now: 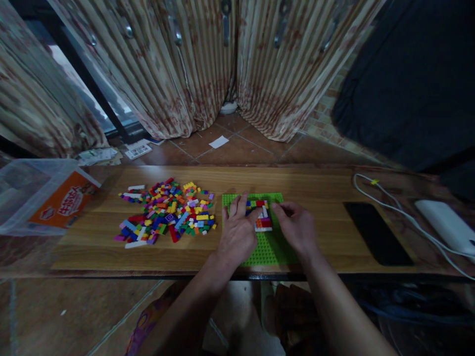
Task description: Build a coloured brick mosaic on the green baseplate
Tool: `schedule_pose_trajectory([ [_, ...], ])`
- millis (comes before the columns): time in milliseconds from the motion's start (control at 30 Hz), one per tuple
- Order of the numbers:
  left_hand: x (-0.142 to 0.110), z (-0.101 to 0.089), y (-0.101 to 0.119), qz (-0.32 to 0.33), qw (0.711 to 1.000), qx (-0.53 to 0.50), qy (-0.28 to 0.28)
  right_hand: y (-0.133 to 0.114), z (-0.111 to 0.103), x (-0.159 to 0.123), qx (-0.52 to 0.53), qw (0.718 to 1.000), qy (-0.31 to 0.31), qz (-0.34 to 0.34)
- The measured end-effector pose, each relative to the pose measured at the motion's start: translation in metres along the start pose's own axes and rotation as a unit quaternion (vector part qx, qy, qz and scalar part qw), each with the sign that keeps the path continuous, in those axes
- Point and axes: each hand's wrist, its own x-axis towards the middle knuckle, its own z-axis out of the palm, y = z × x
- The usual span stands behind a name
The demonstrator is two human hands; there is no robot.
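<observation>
A green studded baseplate (265, 251) lies on the wooden table, with a small low build of toy bricks (264, 224) on it in red, white, blue, yellow, orange and purple. My left hand (239, 233) rests over the left part of the plate, fingers apart, one of them reaching onto the build and covering part of it. At the build's right side is my right hand (300, 228), its thumb and fingers drawn together near the plate's edge. Whatever it may pinch is too small to make out.
Left of the plate spreads a pile of loose bricks (170, 207) in many colours. A clear plastic box (22, 185) with an orange label stands at the far left. On the right are a black phone (376, 232), a white cable (411, 213) and a white power bank (443, 222).
</observation>
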Motion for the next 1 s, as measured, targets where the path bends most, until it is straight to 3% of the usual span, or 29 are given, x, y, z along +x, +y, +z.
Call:
schedule_pose_trajectory([
  [167,0.0,0.0,0.001,0.002,1.0,-0.009,0.001,0.001,0.01,0.008,-0.016,0.999,-0.029,0.014],
  [667,0.0,0.0,0.001,0.009,0.999,0.031,-0.011,-0.001,0.019,0.004,-0.055,0.998,-0.022,0.006],
  [1000,-0.004,-0.006,-0.007,0.014,0.998,-0.002,0.054,-0.001,0.025,0.0,-0.088,0.996,-0.026,0.001],
])
